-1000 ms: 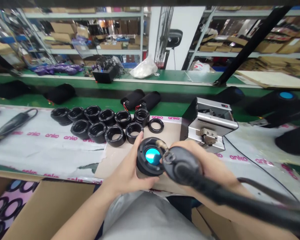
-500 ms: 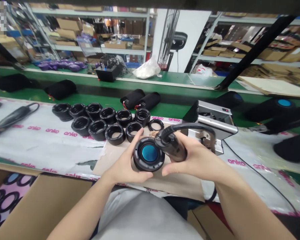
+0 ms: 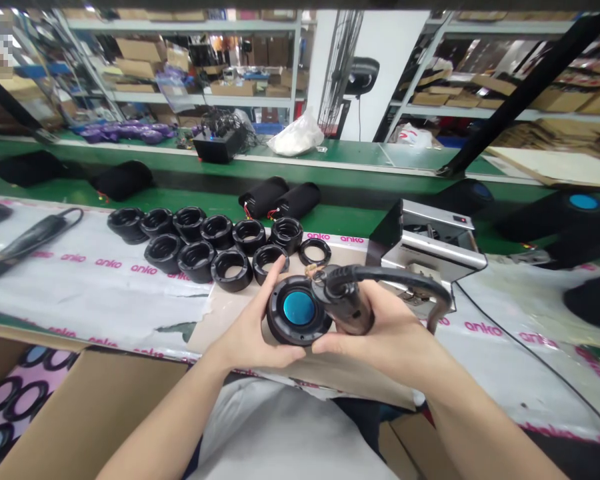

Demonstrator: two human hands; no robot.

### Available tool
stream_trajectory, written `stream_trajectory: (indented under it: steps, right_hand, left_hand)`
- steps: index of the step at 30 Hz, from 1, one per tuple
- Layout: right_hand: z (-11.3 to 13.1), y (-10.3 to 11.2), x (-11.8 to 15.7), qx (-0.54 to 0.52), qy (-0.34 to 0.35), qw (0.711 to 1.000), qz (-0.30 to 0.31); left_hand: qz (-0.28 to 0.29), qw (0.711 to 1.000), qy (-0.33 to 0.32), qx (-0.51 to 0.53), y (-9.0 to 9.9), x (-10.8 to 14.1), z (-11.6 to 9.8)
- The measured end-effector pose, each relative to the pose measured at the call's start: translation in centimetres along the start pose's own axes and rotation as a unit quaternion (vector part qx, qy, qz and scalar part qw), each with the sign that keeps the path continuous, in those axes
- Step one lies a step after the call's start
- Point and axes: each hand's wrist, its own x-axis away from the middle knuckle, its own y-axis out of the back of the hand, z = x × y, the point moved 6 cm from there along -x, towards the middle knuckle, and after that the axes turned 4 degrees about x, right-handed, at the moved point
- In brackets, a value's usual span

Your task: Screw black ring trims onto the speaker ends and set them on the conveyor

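My left hand (image 3: 245, 340) grips a round black housing with a blue centre (image 3: 299, 309) by its rim, holding it above a cardboard sheet (image 3: 245, 320). My right hand (image 3: 383, 337) is shut around a black corded handheld tool (image 3: 345, 300). The tool's front end presses against the upper right of the housing's rim. Its black cable (image 3: 405, 273) arcs up and over to the right. Several black ribbed rings (image 3: 195, 261) stand in rows just beyond my hands, with a thin black ring (image 3: 315, 252) beside them.
A silver metal machine (image 3: 430, 243) stands to the right of the rings. Black cylindrical bags (image 3: 280, 199) lie on the green bench behind. White "anko" printed film (image 3: 95, 280) covers the bench. An open cardboard box (image 3: 80, 413) holding round parts sits at lower left.
The tool has swung from my right hand's side up onto the housing's rim, and its cable now arcs to the right. The housing has shifted only slightly.
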Motion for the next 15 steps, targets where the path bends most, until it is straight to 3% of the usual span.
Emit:
stream_trajectory:
  steps: [10,15]
  right_hand:
    - [-0.57,-0.21,-0.15,-0.017,-0.066,0.997,0.021]
    - [-0.31,0.07,-0.20,0.018,-0.031,0.999,0.031]
  left_hand:
    - [0.001,1.000,0.006,0.024,-0.09,-0.34,-0.46]
    - [0.012,0.999,-0.022,0.023,-0.24,-0.39,-1.02]
